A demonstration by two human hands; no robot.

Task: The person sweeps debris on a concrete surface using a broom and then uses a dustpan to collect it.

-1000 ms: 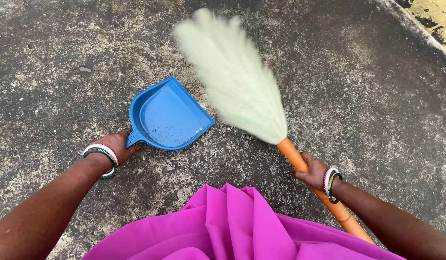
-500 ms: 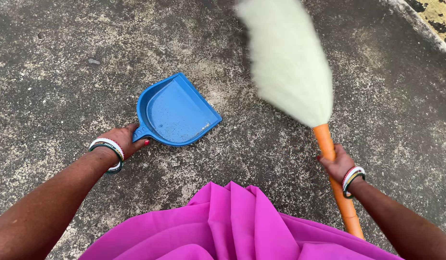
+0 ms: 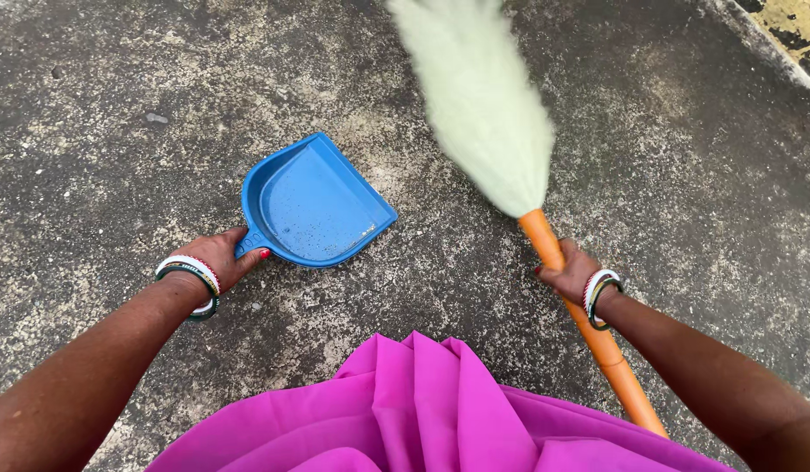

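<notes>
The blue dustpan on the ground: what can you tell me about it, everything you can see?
The dustpan is bright blue and looks like smooth moulded plastic, with a flat tray, raised side and back walls, and a short handle at its near-left corner. It lies flat on the rough grey concrete floor, its open lip facing right toward the pale broom head, which is apart from it. Fine specks of dirt dot the tray, mostly near the lip. The left hand holds its handle.
</notes>
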